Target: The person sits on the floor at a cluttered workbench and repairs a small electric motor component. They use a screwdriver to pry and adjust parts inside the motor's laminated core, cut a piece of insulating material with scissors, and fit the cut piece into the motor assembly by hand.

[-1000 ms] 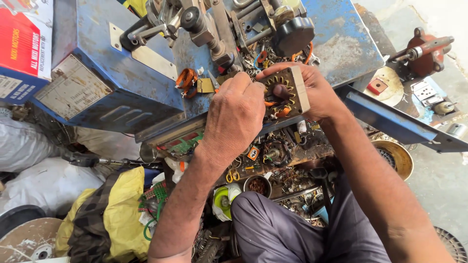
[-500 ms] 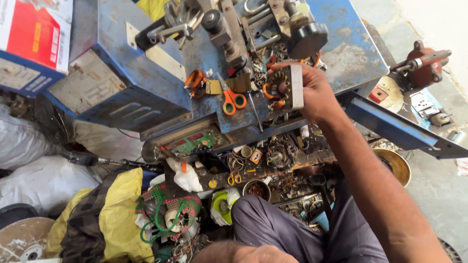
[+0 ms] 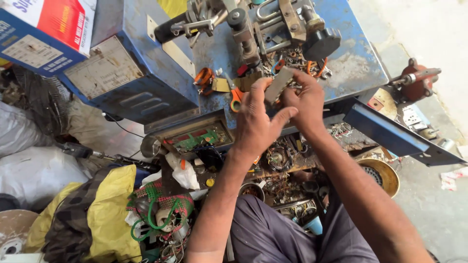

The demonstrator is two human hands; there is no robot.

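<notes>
The fingers (image 3: 265,90) of the left hand (image 3: 256,124) and those of the right hand (image 3: 304,100) are clamped together on one flat grey plate (image 3: 279,84), held tilted, its upper end leaning to the right. The left thumb presses across toward the right hand, so the two hands touch just below the plate. The plate is held above the front edge of the blue surface (image 3: 358,63), and every place below is given from that surface. On it, just left of the hands, lie orange-handled scissors (image 3: 235,97), with an orange coil (image 3: 204,78) further left. Behind the hands, on the same surface, stands a grey metal fixture (image 3: 246,36) with a black knob (image 3: 321,44) to its right and loose small metal parts (image 3: 297,57) at its foot. Below the front edge of the surface, a green circuit board (image 3: 197,140) sits in an open panel. Lower still, under the forearms, a tray of mixed scrap parts (image 3: 280,163) lies close to the person's lap in grey trousers (image 3: 273,234). To the left of the surface a red and blue carton (image 3: 46,29) rests on the machine's blue housing (image 3: 131,83). Below and left of the surface lie a yellow bag (image 3: 105,209), green wire (image 3: 151,214) and white sacks (image 3: 34,170). To the right of the surface a red motor part (image 3: 417,80) is seen, with a brass-coloured bowl (image 3: 382,175) on the floor.
</notes>
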